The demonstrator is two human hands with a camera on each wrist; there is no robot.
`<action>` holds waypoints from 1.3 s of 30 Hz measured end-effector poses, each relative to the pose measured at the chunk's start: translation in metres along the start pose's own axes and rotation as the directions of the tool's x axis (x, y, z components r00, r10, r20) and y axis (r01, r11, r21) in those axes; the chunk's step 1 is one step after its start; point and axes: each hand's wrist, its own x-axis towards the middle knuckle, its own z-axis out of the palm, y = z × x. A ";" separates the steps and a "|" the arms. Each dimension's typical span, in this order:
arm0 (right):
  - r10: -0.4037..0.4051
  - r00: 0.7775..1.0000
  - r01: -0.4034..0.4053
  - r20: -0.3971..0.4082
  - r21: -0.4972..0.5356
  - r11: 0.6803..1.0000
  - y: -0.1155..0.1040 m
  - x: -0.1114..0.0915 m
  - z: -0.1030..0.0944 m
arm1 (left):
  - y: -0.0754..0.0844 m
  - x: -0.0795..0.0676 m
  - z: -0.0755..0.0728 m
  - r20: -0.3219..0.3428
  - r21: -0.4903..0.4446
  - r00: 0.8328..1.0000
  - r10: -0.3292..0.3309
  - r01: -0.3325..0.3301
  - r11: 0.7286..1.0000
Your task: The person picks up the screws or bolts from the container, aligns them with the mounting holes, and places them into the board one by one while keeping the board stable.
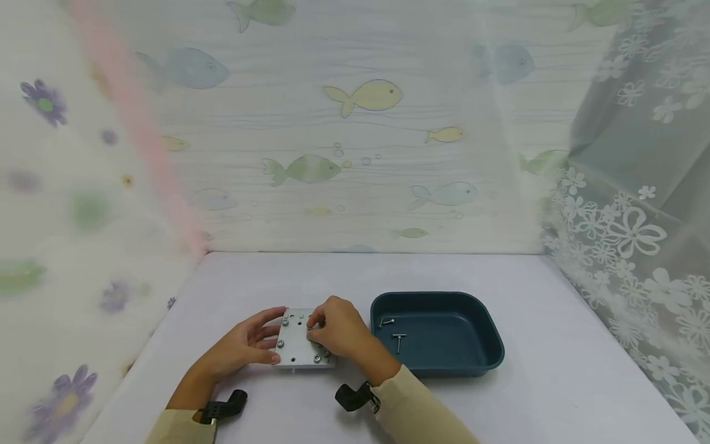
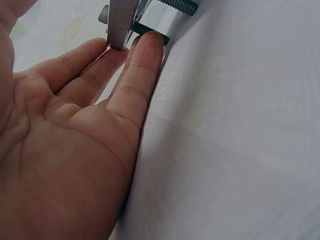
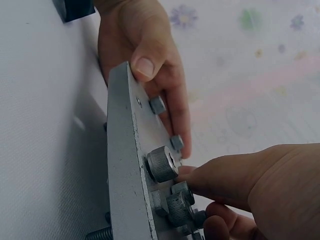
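Observation:
A silver metal plate (image 1: 301, 351) sits on the table, with several socket-head bolts and bare holes on its top face. Threaded bolt shanks (image 2: 179, 6) stick out beneath it in the left wrist view. My left hand (image 1: 242, 346) holds the plate's left side, thumb at the near corner and fingers spread along the edge. Over the plate's right half, my right hand (image 1: 342, 328) pinches at a small bolt with thumb and fingers; the fingers mostly hide it. A larger knurled bolt head (image 3: 163, 165) stands beside the right thumb in the right wrist view.
A dark blue tray (image 1: 493, 336) stands just right of the plate, close to the right forearm. Two loose bolts (image 1: 399, 340) lie in its left part. Patterned curtains (image 1: 360, 148) hang behind the white table (image 1: 554, 382) and on both sides.

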 end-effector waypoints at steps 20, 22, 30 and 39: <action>-0.021 1.000 0.021 -0.004 -0.009 1.000 0.003 0.000 0.000 | -0.009 0.006 -0.004 0.008 -0.015 1.000 -0.004 0.004 1.000; -0.023 1.000 0.023 -0.001 -0.015 1.000 0.003 0.000 -0.001 | -0.009 0.007 -0.004 0.001 -0.010 1.000 -0.015 0.015 1.000; -0.015 0.998 0.016 0.057 -0.020 1.000 -0.005 -0.001 -0.013 | -0.008 0.004 -0.006 0.011 -0.006 1.000 0.003 -0.003 1.000; -0.076 0.993 0.077 0.091 -0.008 0.997 0.003 -0.003 -0.041 | -0.008 0.010 -0.007 0.010 0.002 1.000 -0.002 0.002 1.000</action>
